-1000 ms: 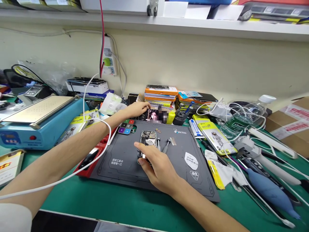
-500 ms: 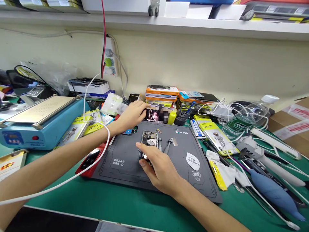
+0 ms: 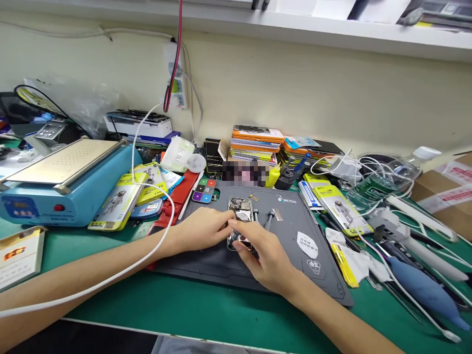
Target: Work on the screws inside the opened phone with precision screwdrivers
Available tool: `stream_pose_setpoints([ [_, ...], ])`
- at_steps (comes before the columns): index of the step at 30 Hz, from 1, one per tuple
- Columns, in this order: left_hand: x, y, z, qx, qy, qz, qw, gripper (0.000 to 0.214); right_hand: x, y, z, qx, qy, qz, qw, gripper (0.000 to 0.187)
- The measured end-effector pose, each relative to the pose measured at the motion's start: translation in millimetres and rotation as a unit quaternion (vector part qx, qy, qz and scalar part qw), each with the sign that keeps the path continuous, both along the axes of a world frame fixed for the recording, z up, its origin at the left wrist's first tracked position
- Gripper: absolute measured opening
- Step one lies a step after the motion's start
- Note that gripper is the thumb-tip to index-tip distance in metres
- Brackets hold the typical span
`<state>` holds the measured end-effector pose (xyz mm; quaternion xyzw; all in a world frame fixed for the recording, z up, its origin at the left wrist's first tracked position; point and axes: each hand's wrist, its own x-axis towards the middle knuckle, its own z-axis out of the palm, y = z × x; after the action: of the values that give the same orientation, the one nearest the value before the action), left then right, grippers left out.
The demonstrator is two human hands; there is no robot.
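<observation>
An opened phone [image 3: 241, 203] with its inner boards bare lies on the dark grey work mat [image 3: 210, 260]. My right hand [image 3: 267, 246] is closed around a short grey screwdriver [image 3: 235, 237], held over the lower part of that phone. From the left, my left hand [image 3: 206, 227] reaches to the phone's left edge, its fingers bent together and its tips meeting the right fingertips. What those left fingers pinch is hidden. Two more screwdrivers lie right of the phone, one [image 3: 255, 216] near its edge and another [image 3: 270, 219] beside a small metal plate [image 3: 278, 215].
A blue heating plate machine [image 3: 66, 189] stands at left. A white cable [image 3: 162, 241] loops over my left forearm. Yellow battery packs [image 3: 337, 209], a blue air blower [image 3: 424, 290] and a plastic bottle [image 3: 391, 179] lie at right. A screen [image 3: 243, 173], partly blurred out, stands behind the mat.
My left hand has come down from the screen at the back to the opened phone, beside my right hand. The right hand keeps the screwdriver over the phone. The view has shifted slightly.
</observation>
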<state>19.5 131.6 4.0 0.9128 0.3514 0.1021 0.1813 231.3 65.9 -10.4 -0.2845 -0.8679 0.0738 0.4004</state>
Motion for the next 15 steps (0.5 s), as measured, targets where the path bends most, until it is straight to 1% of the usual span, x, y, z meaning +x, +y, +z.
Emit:
stream_pose_setpoints([
  [5,-2.3,4.7,-4.9,-0.038,-0.034,-0.003,0.999,0.024,1.0,-0.3,1.1,-0.003,0.0,-0.008,1.0,0.051],
  [15,-2.6,1.8,-6.3,-0.068,-0.04,0.0,0.997,0.024,1.0,-0.2,-0.5,0.004,0.006,0.013,1.0,0.052],
])
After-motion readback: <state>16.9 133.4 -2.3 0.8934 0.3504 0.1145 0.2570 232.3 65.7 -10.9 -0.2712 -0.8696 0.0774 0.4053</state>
